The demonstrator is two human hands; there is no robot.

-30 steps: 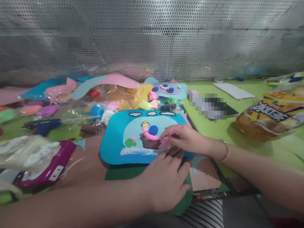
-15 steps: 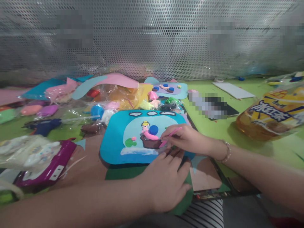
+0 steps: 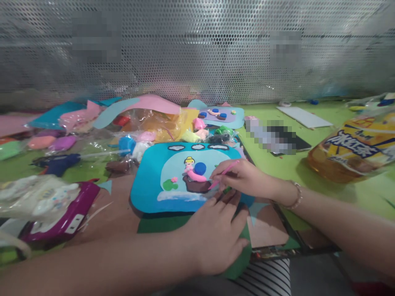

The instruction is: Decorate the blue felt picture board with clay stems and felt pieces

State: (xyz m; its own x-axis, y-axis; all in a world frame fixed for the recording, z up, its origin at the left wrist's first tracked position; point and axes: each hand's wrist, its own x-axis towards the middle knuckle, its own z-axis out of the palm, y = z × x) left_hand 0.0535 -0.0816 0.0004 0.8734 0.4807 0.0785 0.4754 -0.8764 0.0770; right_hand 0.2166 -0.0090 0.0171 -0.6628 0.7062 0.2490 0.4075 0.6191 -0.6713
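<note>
A blue card bears a raised clay picture. In it a pink-bodied figure with a yellow hat sits in a brown boat, beside a blue disc. A green lily pad and a white wave band lie lower left. My right hand pinches a thin pink modelling tool, its tip at the boat's right end. My left hand rests flat with fingers spread over the card's lower right edge. Something small and green shows beneath my right fingers, mostly hidden.
Bagged coloured clay lies behind the card. A glue gun and a magenta-edged case are at left. A second decorated card lies behind. To the right are a phone, a white board and a large tea bottle.
The pink tool and my right fingertips have shifted slightly up and right, away from the boat. More of the green piece below them shows. My left hand stays in place.
</note>
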